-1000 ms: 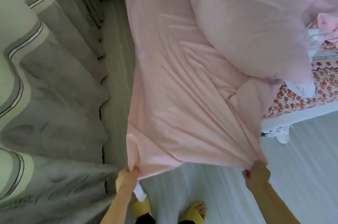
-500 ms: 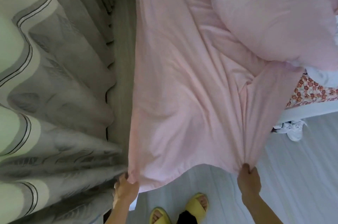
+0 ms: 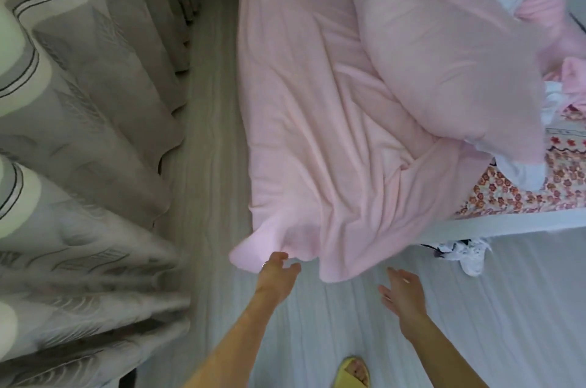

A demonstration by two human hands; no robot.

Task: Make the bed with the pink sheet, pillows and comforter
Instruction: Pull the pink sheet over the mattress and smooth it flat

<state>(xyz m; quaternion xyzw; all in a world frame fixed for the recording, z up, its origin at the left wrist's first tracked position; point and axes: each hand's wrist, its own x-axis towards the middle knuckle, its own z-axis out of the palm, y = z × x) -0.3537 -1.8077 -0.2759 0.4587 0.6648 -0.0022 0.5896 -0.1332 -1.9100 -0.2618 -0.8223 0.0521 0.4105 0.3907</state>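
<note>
The pink sheet lies along the left part of the bed and drapes loosely over the foot, its lower edge hanging in folds. My left hand is just below that edge, fingers spread, with nothing in it. My right hand hovers lower and to the right, fingers straight, apart from the sheet. A bulky pink comforter is heaped on the right half of the bed. The floral mattress shows bare at the right.
Grey patterned curtains hang along the left, with a narrow strip of floor between them and the bed. A white shoe lies by the bed's foot. My yellow slipper is at the bottom.
Both hands have let go of the sheet's bottom edge, which they held stretched. The sheet has dropped and now hangs slack over the foot of the bed.
</note>
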